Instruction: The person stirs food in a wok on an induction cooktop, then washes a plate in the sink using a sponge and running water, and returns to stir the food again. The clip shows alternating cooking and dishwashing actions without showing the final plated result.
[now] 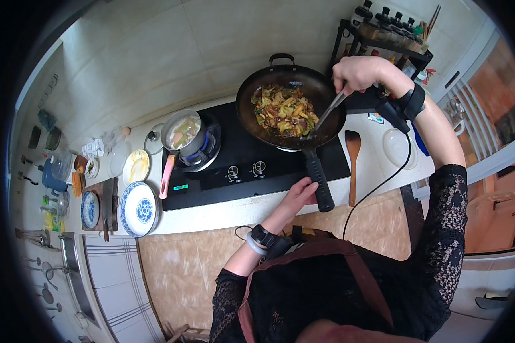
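A dark wok [251, 115] stands on the right side of the black gas hob [223, 150]. Inside it lies a stir-fry of cabbage-like pieces [285, 112] in brown sauce. My right hand [355, 75] grips a metal spatula [332, 108], whose blade rests in the wok at the food's lower right edge. At the near side, my left hand [301, 191] holds the wok's black handle [319, 182] from its left; some fingers are hidden behind it. A wooden spatula [352, 167] lies on the counter right of the hob.
A saucepan [183, 130] with soup sits over a lit left burner, its pink handle [168, 176] pointing toward me. Plates, a blue-patterned bowl [139, 210] and a cleaver [107, 201] on a board are at left. A spice rack [382, 43] stands behind my right hand; a black cable [382, 184] hangs from that wrist.
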